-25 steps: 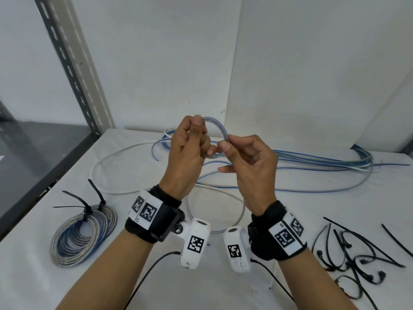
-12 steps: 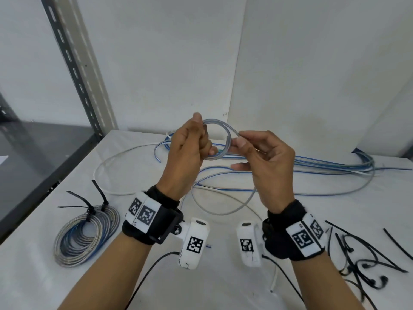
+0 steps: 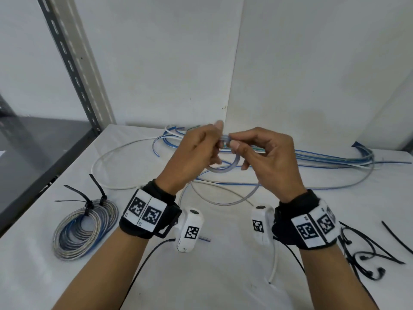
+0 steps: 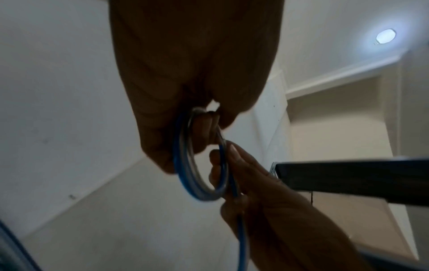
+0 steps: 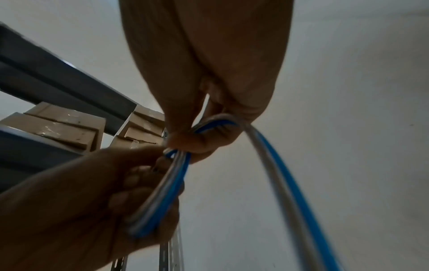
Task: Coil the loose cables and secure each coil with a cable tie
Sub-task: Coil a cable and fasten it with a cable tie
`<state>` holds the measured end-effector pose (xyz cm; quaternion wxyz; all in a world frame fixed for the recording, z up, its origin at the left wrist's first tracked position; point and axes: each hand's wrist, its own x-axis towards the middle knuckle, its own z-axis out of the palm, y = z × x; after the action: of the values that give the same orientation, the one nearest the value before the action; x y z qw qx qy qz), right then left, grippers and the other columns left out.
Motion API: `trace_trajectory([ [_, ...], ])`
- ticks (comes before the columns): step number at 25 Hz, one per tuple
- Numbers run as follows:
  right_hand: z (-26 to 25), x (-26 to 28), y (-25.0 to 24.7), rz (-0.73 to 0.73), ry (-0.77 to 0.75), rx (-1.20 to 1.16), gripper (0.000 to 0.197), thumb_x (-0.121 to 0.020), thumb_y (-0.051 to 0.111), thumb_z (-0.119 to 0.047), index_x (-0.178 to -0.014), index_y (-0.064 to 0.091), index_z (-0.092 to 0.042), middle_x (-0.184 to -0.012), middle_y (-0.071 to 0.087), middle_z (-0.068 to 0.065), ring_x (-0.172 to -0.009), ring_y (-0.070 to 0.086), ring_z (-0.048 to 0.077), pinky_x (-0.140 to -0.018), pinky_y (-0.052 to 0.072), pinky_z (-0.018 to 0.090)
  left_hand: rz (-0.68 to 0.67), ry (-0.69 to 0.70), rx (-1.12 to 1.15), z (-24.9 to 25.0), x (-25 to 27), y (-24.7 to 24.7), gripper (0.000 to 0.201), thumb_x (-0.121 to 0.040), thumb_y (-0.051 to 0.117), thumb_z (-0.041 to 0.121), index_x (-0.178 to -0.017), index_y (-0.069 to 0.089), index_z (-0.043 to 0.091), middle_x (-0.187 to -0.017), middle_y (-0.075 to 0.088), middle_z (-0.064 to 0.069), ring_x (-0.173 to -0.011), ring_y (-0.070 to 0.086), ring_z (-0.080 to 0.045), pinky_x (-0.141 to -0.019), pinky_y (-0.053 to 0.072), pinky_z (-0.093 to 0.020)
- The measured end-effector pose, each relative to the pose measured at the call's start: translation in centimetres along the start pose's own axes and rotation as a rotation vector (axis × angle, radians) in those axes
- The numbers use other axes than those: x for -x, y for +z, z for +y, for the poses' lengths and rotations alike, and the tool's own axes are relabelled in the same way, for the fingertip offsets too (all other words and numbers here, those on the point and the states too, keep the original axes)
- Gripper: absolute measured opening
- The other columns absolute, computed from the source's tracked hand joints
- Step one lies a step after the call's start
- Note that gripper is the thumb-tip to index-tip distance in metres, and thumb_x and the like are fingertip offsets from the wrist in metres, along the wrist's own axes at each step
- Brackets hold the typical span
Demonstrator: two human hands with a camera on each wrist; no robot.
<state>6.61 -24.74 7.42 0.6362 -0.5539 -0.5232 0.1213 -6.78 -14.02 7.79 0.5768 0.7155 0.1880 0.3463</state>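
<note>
Cable point(image 3: 225, 168) barely started, small loops pinched by both hands: left hand point(image 3: 192, 157), right hand point(image 3: 268, 157). Tied coil point(image 3: 82, 229) left of them; loose cables point(image 3: 335, 158) beyond, untouched.

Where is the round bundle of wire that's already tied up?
In the head view, the tied coil lies on the white table at the near left, beside the left forearm, with black cable ties sticking up from it.

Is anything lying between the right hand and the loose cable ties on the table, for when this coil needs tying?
Nothing visible. The right hand and left hand hold the small coil above the table; the cable ties lie on bare tabletop by the right wrist.
</note>
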Motion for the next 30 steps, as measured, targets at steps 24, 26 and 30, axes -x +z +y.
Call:
trace_trajectory([
  [24, -0.3, -0.3, -0.3, 0.093, 0.084, -0.164, 0.017, -0.097, 0.064, -0.011, -0.112, 0.073, -0.012, -0.097, 0.078, 0.007, -0.089, 0.077, 0.023, -0.057, 0.061, 0.032, 0.014, 0.035, 0.187, -0.1, -0.1, -1.1, 0.025, -0.104, 0.053, 0.018, -0.097, 0.069, 0.000, -0.072, 0.071, -0.010, -0.072, 0.074, -0.026, -0.072, 0.061, -0.035],
  [26, -0.2, 0.0, 0.8, 0.177, 0.117, -0.267, 0.013, -0.095, 0.067, -0.009, -0.107, 0.071, -0.008, -0.093, 0.078, 0.011, -0.085, 0.077, 0.025, -0.055, 0.060, 0.031, 0.097, 0.031, 0.290, -0.1, -0.2, -0.9, 0.025, -0.104, 0.052, 0.020, -0.095, 0.068, 0.003, -0.071, 0.071, -0.007, -0.072, 0.075, -0.023, -0.070, 0.060, -0.032],
  [30, -0.4, 0.2, 1.7, 0.253, 0.102, -0.314, 0.012, -0.087, 0.074, -0.001, -0.096, 0.071, -0.007, -0.087, 0.078, 0.012, -0.074, 0.075, 0.022, -0.053, 0.059, 0.028, 0.108, 0.036, 0.355, 0.1, 0.0, -0.4, 0.025, -0.105, 0.051, 0.021, -0.100, 0.067, 0.002, -0.075, 0.072, -0.008, -0.078, 0.076, -0.025, -0.074, 0.060, -0.032],
])
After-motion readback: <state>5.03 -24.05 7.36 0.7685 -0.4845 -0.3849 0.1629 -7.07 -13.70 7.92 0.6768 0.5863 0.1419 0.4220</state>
